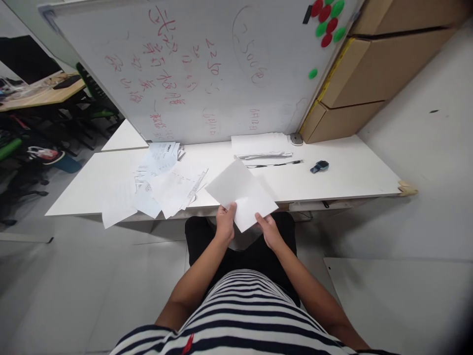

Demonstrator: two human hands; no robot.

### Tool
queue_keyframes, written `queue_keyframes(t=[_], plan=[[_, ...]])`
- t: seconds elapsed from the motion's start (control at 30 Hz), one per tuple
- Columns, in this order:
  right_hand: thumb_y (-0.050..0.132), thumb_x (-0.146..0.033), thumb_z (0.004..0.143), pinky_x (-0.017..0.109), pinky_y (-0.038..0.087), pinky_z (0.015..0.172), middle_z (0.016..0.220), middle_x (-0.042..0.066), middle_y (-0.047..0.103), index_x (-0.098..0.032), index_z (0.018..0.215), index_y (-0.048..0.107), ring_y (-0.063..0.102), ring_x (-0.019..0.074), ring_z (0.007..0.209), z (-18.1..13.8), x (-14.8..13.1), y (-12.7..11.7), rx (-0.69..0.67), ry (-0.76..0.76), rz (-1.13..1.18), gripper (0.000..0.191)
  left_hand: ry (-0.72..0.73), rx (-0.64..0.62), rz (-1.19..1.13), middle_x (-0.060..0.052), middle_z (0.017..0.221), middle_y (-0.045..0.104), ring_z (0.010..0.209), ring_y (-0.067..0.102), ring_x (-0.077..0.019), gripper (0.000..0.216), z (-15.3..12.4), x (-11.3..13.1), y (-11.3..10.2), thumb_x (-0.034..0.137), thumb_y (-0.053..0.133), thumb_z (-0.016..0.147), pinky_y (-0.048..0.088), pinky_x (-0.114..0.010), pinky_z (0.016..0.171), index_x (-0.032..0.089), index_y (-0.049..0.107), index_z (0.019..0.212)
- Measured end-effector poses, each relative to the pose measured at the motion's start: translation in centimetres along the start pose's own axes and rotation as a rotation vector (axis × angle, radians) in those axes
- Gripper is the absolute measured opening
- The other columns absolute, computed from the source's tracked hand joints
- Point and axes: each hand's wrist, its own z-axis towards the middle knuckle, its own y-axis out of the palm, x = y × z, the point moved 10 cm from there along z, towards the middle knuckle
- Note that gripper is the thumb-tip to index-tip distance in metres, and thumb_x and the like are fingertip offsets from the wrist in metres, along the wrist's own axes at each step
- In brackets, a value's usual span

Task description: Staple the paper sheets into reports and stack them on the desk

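Observation:
A blank white sheet of paper (242, 192) is held tilted over the front edge of the white table (354, 172). My left hand (226, 223) pinches its near left edge, thumb on top. My right hand (269, 230) grips its near right corner. Both hands are closed on the sheet, above my lap.
A loose spread of printed papers (158, 185) lies on the table's left part. A neat paper stack (260, 145) with a pen (275, 163) sits at the back, a small dark object (320, 166) to the right. A whiteboard (207, 64) leans behind; cardboard boxes (369, 74) stand at right.

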Motion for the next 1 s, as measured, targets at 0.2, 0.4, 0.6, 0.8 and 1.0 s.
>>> queue_keyframes(t=[0.2,0.4,0.6,0.8,1.0], plan=[[0.069,-0.042,0.075,0.043,0.046,0.102,0.121,0.009,0.066,-0.018,0.113,0.066,0.061,0.0266,0.114,-2.8,1.2,-6.3,0.428,-0.096,-0.011,0.045,0.04,-0.372,0.412,-0.009,0.101,0.07,0.096,0.064,-0.0232,0.032,-0.7,-0.8,4.3,0.043,0.068,0.078,0.049,-0.042,0.089,0.018,0.066,0.098],[0.072,-0.04,0.07,0.037,0.057,0.082,0.103,0.009,0.073,-0.016,0.098,0.071,0.069,0.0272,0.098,-3.7,3.2,-13.6,0.605,-0.034,-0.106,0.037,0.723,-0.281,1.083,-0.013,0.123,0.059,0.129,0.04,-0.0329,0.026,5.1,6.8,6.4,0.036,0.063,0.082,0.033,-0.05,0.104,0.022,0.065,0.104],[0.072,-0.041,0.073,0.037,0.051,0.093,0.12,0.007,0.067,-0.02,0.116,0.063,0.064,0.0241,0.109,-4.6,2.5,-14.2,0.542,-0.057,-0.058,0.049,0.694,-0.179,1.421,-0.015,0.103,0.063,0.101,0.055,-0.0307,0.032,11.0,5.1,4.8,0.038,0.054,0.088,0.042,-0.043,0.086,0.016,0.058,0.111],[0.072,-0.044,0.073,0.04,0.049,0.098,0.12,0.007,0.067,-0.02,0.113,0.066,0.063,0.025,0.109,-4.9,0.3,-13.9,0.585,-0.076,-0.056,0.047,0.744,-0.327,1.35,-0.01,0.1,0.061,0.093,0.054,-0.0261,0.032,10.4,4.6,4.8,0.041,0.059,0.086,0.041,-0.038,0.082,0.019,0.058,0.109],[0.079,-0.045,0.065,0.043,0.055,0.088,0.105,0.009,0.073,-0.016,0.1,0.072,0.069,0.0282,0.095,-3.7,-0.9,-13.8,0.501,0.014,0.057,0.045,0.737,-0.393,1.275,-0.009,0.101,0.059,0.093,0.053,-0.0245,0.031,9.6,5.0,5.2,0.038,0.059,0.086,0.041,-0.036,0.081,0.019,0.057,0.11]])
